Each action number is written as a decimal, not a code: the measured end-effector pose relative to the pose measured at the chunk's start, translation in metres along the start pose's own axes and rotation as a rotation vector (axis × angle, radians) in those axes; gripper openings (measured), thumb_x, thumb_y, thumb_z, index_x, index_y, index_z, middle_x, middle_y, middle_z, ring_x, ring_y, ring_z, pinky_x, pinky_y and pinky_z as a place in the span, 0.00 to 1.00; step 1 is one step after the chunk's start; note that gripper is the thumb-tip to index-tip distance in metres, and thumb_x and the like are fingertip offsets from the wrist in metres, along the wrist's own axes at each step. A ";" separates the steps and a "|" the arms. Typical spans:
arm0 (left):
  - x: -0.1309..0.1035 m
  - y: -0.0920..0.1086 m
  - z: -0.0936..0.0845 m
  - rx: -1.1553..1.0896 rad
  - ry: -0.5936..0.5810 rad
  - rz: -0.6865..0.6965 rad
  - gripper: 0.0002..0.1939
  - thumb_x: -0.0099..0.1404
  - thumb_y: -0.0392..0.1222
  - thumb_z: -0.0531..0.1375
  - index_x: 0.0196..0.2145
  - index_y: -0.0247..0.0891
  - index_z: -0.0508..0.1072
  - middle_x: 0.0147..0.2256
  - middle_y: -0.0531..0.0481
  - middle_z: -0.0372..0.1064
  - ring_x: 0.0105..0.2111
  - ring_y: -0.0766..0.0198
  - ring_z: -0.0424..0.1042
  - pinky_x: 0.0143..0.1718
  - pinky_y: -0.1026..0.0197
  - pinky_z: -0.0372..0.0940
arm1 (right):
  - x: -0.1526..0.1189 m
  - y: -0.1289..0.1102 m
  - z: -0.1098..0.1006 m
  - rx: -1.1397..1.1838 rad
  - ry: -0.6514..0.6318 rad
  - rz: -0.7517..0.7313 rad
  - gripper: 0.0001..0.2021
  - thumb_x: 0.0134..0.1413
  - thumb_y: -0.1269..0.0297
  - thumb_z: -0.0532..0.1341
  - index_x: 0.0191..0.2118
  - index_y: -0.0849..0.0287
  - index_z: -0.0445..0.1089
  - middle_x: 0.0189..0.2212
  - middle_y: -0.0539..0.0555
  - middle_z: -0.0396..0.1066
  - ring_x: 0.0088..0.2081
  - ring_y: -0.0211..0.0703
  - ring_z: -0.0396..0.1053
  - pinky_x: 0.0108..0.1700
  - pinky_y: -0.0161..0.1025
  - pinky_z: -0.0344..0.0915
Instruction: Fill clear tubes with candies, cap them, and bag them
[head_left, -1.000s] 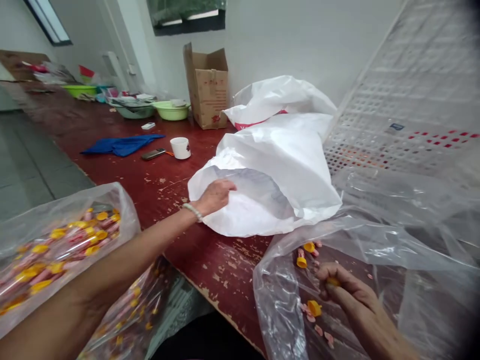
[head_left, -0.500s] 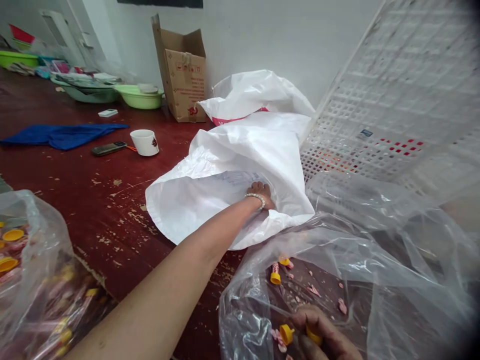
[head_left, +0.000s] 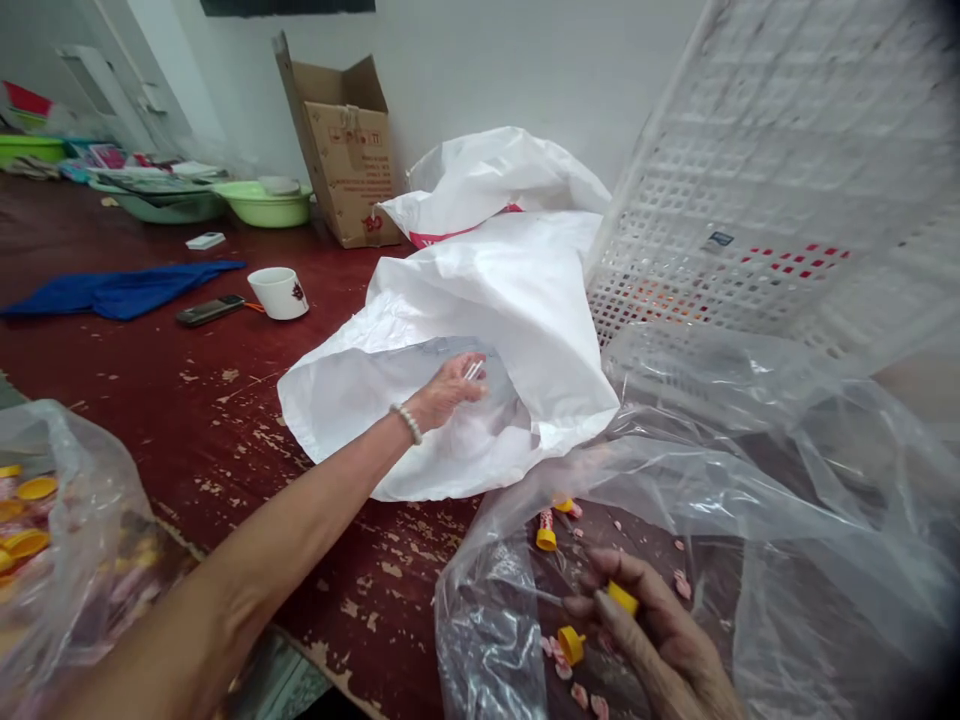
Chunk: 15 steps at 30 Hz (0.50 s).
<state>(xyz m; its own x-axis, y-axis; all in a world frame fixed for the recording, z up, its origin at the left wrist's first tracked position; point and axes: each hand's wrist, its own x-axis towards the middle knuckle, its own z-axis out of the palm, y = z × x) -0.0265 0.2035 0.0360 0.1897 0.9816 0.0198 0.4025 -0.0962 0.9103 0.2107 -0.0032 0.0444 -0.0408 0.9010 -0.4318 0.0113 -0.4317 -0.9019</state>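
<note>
My left hand (head_left: 442, 392), with a beaded bracelet, is at the mouth of a white sack (head_left: 532, 300). Its fingers are closed on thin white sticks (head_left: 474, 370). Low on the right, my right hand (head_left: 667, 640) pinches a yellow cap (head_left: 622, 598) above a clear plastic bag (head_left: 491, 570). A thin pale rod seems to stick out leftward from its fingertips. Beside that hand lies a loose yellow cap (head_left: 571, 645) among pink bits. A small tube with a yellow end (head_left: 547, 532) lies farther back in the bag.
Another clear bag (head_left: 67, 440) with yellow-capped pieces stands at left. A white plastic basket (head_left: 675, 180) leans at right. Behind are a carton (head_left: 352, 170), a white cup (head_left: 279, 293), a phone-like device (head_left: 210, 310), blue cloth (head_left: 120, 290) and a green basin (head_left: 266, 205).
My left hand has drawn back out of the sack toward the left, and white sticks now show in its fingers. My right hand has risen a little with the yellow cap.
</note>
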 end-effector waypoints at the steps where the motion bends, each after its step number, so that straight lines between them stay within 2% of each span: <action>1: -0.018 0.005 -0.004 -0.161 -0.020 0.020 0.30 0.57 0.34 0.54 0.58 0.34 0.54 0.47 0.41 0.62 0.42 0.63 0.67 0.44 0.60 0.64 | 0.003 -0.005 0.002 -0.020 -0.003 -0.039 0.25 0.44 0.45 0.65 0.45 0.55 0.66 0.37 0.55 0.72 0.37 0.45 0.72 0.33 0.37 0.69; 4: -0.074 0.019 -0.003 -0.770 -0.126 0.048 0.28 0.51 0.30 0.59 0.51 0.35 0.64 0.41 0.46 0.64 0.34 0.68 0.66 0.38 0.63 0.64 | 0.013 -0.020 0.015 -0.077 0.051 -0.229 0.21 0.46 0.48 0.66 0.42 0.58 0.68 0.37 0.55 0.72 0.33 0.40 0.70 0.34 0.35 0.67; 6: -0.106 0.027 0.006 -0.991 -0.199 0.030 0.27 0.47 0.27 0.61 0.48 0.36 0.69 0.42 0.46 0.64 0.33 0.68 0.65 0.34 0.65 0.63 | 0.017 -0.032 0.028 -0.062 0.090 -0.347 0.20 0.47 0.50 0.65 0.41 0.58 0.68 0.35 0.53 0.72 0.29 0.35 0.67 0.31 0.32 0.65; 10: -0.150 0.037 0.028 -1.015 -0.296 -0.034 0.32 0.49 0.28 0.62 0.53 0.41 0.68 0.38 0.48 0.67 0.30 0.68 0.65 0.30 0.66 0.61 | 0.023 -0.054 0.057 0.087 0.135 -0.511 0.19 0.49 0.52 0.64 0.44 0.55 0.66 0.31 0.49 0.71 0.24 0.31 0.63 0.26 0.29 0.61; 13: -0.168 0.042 0.040 -0.952 -0.381 -0.051 0.37 0.52 0.32 0.65 0.59 0.46 0.61 0.32 0.51 0.67 0.25 0.69 0.63 0.25 0.66 0.58 | 0.025 -0.058 0.073 0.116 0.155 -0.617 0.17 0.50 0.53 0.64 0.43 0.56 0.67 0.29 0.48 0.69 0.24 0.31 0.63 0.25 0.29 0.61; 15: -0.174 0.044 0.046 -0.937 -0.400 -0.043 0.38 0.51 0.33 0.66 0.59 0.47 0.59 0.32 0.52 0.67 0.24 0.69 0.62 0.23 0.67 0.57 | 0.025 -0.052 0.081 0.085 0.131 -0.625 0.16 0.51 0.53 0.63 0.41 0.57 0.67 0.28 0.47 0.68 0.24 0.31 0.63 0.25 0.30 0.62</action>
<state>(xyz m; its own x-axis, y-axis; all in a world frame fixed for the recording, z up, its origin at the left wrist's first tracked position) -0.0008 0.0210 0.0534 0.5459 0.8379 -0.0040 -0.4146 0.2743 0.8677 0.1283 0.0380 0.0812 0.1080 0.9791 0.1725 -0.0549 0.1791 -0.9823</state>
